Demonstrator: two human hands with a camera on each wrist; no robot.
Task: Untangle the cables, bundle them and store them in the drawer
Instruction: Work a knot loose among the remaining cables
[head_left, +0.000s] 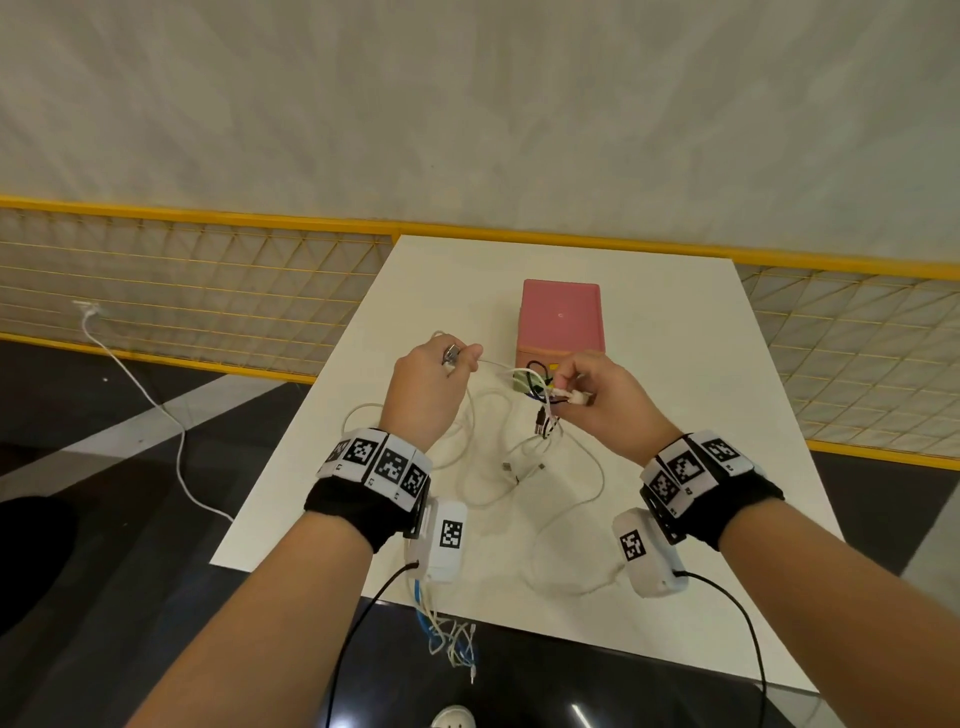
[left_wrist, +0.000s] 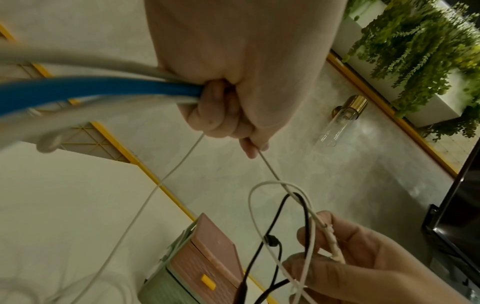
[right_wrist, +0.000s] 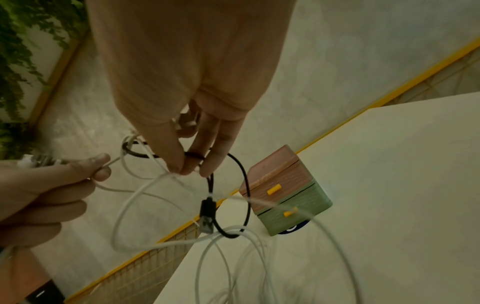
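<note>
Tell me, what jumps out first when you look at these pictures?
Two hands raised over the white table catch the eye: the left hand pinches a thin white cable, and the right hand pinches a tangle of white and black cables. Just behind them stands a small pink and green drawer box.

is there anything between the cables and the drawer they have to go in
Yes. Both drawers of the drawer box look shut, so one must be pulled open first. The white cable, stretched between the left hand and right hand, is looped with the black cable. Nothing else lies on the table between.
</note>
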